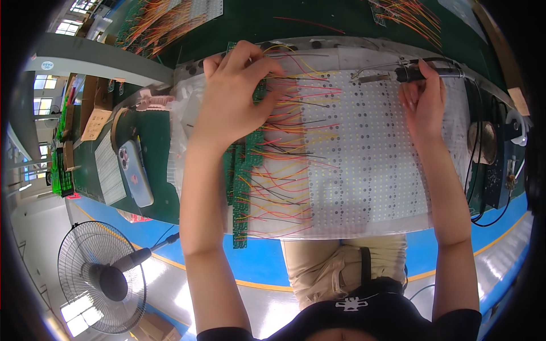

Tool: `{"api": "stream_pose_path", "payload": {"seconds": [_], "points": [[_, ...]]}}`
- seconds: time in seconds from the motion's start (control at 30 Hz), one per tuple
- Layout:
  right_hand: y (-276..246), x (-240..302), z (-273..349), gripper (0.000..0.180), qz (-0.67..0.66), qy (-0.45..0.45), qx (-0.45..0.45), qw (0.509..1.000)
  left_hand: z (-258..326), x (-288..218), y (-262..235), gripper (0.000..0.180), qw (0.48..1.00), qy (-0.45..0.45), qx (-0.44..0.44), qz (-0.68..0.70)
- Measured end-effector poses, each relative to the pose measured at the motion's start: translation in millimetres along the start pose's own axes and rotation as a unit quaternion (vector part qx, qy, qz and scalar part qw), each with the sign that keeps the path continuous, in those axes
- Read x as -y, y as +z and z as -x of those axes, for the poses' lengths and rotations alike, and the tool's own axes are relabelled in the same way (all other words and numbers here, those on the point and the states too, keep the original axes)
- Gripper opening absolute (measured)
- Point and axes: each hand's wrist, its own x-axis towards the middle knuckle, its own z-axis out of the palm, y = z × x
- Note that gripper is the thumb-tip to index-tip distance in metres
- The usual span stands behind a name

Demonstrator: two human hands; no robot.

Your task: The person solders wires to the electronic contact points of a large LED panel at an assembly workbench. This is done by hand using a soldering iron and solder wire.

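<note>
My left hand is bent over the upper end of a column of narrow green circuit boards. Its curled fingertips are at the thin red, yellow and black wires and seem to pinch one; the exact grip is blurred. These wires run rightward from the boards onto a pale panel dotted with rows of small lights and dark round spots. Around the black handle of a soldering iron my right hand is closed. The iron's metal tip points left, above the panel's upper part.
Left of the work lie a light-blue phone and a white perforated sheet. A standing fan is at lower left. More wire bundles lie at the far side. Black cables and a dark soldering station are at right.
</note>
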Motion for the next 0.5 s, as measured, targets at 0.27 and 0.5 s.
{"api": "stream_pose_path", "payload": {"seconds": [0.27, 0.5], "points": [[-2, -1, 0, 0.022, -0.003, -0.003, 0.02, 1.0, 1, -1, 9, 0.028, 0.999, 0.023, -0.01, -0.02], [-3, -2, -1, 0.022, 0.004, -0.005, 0.018, 1.0, 2, 2, 8, 0.027, 0.996, 0.032, -0.022, -0.082]]}}
